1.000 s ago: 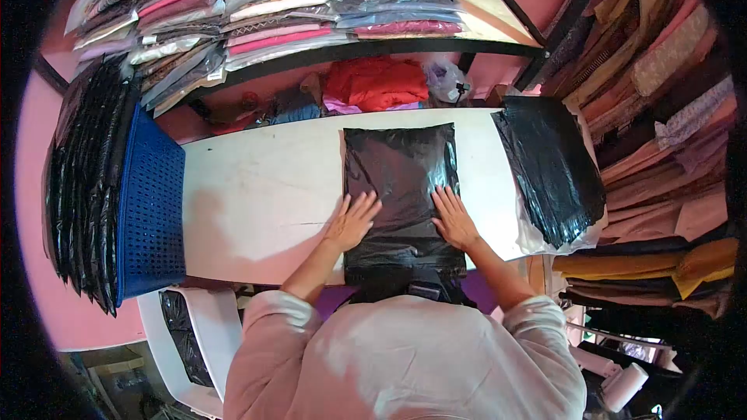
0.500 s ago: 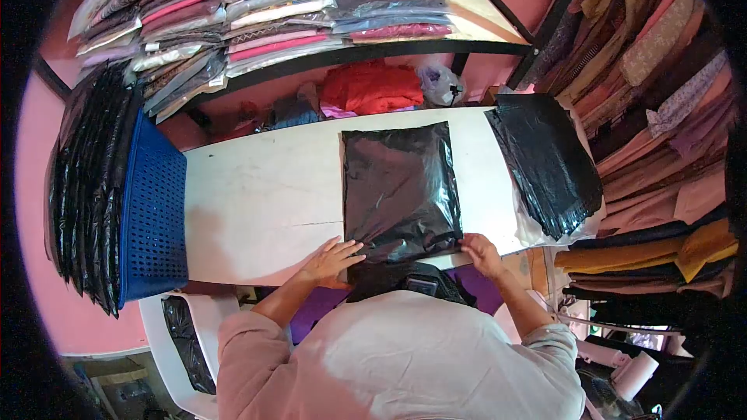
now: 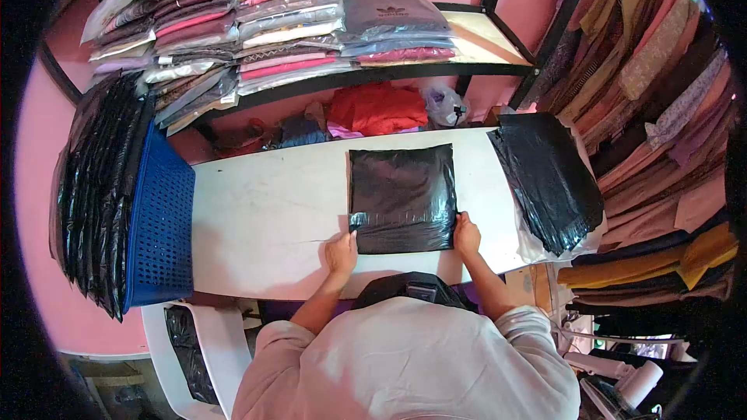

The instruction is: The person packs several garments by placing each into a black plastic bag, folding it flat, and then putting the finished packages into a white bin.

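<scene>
A black plastic mailing bag (image 3: 401, 187) lies flat on the white table (image 3: 264, 210) in front of me. Its near end is folded over, and a crease with a pale, shiny strip crosses the bag above the fold. My left hand (image 3: 341, 253) is closed at the bag's lower left edge, fingers pinched on the plastic. On the opposite side, my right hand (image 3: 467, 236) pinches the right edge near the end of the crease. What is inside the bag is hidden.
At left, a blue basket (image 3: 162, 218) holds several upright black bags (image 3: 97, 202). A stack of flat black bags (image 3: 548, 183) lies at the table's right end. Wrapped garments (image 3: 288, 31) fill the shelf behind; hanging clothes (image 3: 654, 124) crowd the right. A white chair (image 3: 222, 342) stands lower left.
The bag's near end has been folded up over its front, so the bag looks shorter. Both hands have moved forward onto its sides; the left has gone from spread fingers to a pinch.
</scene>
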### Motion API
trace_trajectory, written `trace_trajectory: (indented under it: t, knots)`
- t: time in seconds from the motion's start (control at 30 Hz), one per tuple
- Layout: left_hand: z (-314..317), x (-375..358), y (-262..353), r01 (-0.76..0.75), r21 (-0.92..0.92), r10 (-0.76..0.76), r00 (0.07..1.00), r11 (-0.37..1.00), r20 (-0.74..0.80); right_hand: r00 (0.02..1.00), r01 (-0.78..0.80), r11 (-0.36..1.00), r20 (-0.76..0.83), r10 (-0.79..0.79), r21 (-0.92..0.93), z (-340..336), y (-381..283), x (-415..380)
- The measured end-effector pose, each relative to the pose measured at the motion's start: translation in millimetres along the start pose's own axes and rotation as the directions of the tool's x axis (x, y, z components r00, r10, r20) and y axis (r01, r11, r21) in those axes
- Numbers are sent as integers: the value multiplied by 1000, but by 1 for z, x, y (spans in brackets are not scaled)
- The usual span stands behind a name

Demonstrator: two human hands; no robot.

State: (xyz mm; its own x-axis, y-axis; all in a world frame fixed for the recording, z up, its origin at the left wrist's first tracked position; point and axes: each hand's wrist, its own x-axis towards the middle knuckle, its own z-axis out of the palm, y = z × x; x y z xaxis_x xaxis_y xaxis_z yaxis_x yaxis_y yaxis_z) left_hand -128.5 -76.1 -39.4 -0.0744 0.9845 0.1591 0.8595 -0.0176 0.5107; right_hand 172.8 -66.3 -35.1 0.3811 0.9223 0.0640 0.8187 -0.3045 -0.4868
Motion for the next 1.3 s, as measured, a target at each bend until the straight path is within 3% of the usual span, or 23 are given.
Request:
trace_trajectory:
  t: [0.1, 0.17, 0.23, 0.27, 0.3, 0.37, 0.43, 0.5, 0.53, 0.57, 0.6, 0.63, 0.7, 0.83, 0.87, 0.9, 1.03, 1.1, 1.17, 1.2, 1.23, 1.27, 1.3]
  knots:
    - [0, -1, 2, -44, 66, 49, 996, 997, -79, 998, 53, 997, -37, -56, -60, 1, 0, 2]
    - [-1, 0, 5, -39, 107, 47, 996, 994, -74, 996, -20, 995, 81, 28, -103, -17, -13, 1]
    - [0, 0, 5, -8, 104, 13, 999, 995, -47, 966, 199, 980, -173, -192, 23, -25, -18, -6]
    - [3, 1, 3, 24, 122, -21, 1000, 992, -22, 923, 340, 940, -196, -331, 14, -29, -22, -9]
    - [5, 2, 2, 23, 121, -20, 1000, 992, -21, 898, 441, 898, -21, -440, 13, -30, -19, -10]
    - [8, 1, 1, 11, 103, -5, 998, 995, -57, 629, 776, 628, 141, -764, -58, -43, -35, -23]
    - [-3, 0, 10, 85, 99, -89, 995, 991, 39, 559, 785, 619, 397, -728, 31, -29, -28, -24]
    - [-14, -1, 23, 154, 101, -166, 978, 983, 125, 554, 794, 608, 411, -724, 3, -28, -22, -21]
    - [-17, -6, 31, -25, 113, 39, 991, 993, -128, 533, 801, 598, 446, -719, 9, -34, -23, -21]
    - [-21, -10, 36, -194, 171, 244, 900, 966, -361, 512, 806, 591, 480, -712, 18, -37, -25, -22]
    - [-31, -9, 30, -359, -22, 359, 933, 933, 24, 505, 806, 590, 466, -727, 47, -39, -25, -20]
    - [-36, -8, 29, -361, -23, 361, 932, 932, 24, 507, 806, 591, 464, -726, 45, -38, -19, -18]
    - [-43, -4, 29, -579, -41, 558, 761, 814, 331, 478, 826, 553, 380, -792, 113, -36, -5, -9]
    - [-19, 3, -9, -500, -186, 533, 790, 846, 302, 597, 756, 616, 151, -788, 222, -21, 27, 0]
    - [-10, 5, -16, -494, -208, 533, 817, 844, 221, 696, 654, 685, 98, -711, 322, -19, 30, -2]
    - [-13, 7, -18, -495, -207, 533, 818, 844, 217, 694, 657, 682, 96, -714, 321, -19, 30, 0]
    - [-30, 26, -3, -206, -348, 249, 965, 915, 81, 843, 440, 700, 11, -539, 562, -34, 14, 17]
    - [-52, 47, 14, -260, -489, 282, 959, 833, -31, 919, 320, 705, -27, -393, 633, -61, -12, 27]
    - [-78, 70, 37, -439, -375, 363, 895, 817, -259, 939, 336, 681, -179, -293, 651, -67, -27, 43]
    - [-87, 79, 46, -438, -373, 361, 896, 818, -259, 972, 235, 774, -126, -199, 588, -102, -59, 41]
    - [-95, 87, 54, -448, -424, 301, 879, 787, -370, 876, 464, 693, -402, -267, 551, -105, -72, 51]
    - [-101, 94, 63, -464, -470, 230, 851, 751, -472, 892, 416, 740, -393, -221, 528, -118, -86, 56]
    - [-108, 101, 72, -462, -469, 229, 852, 753, -471, 794, 544, 674, -566, -221, 501, -122, -104, 63]
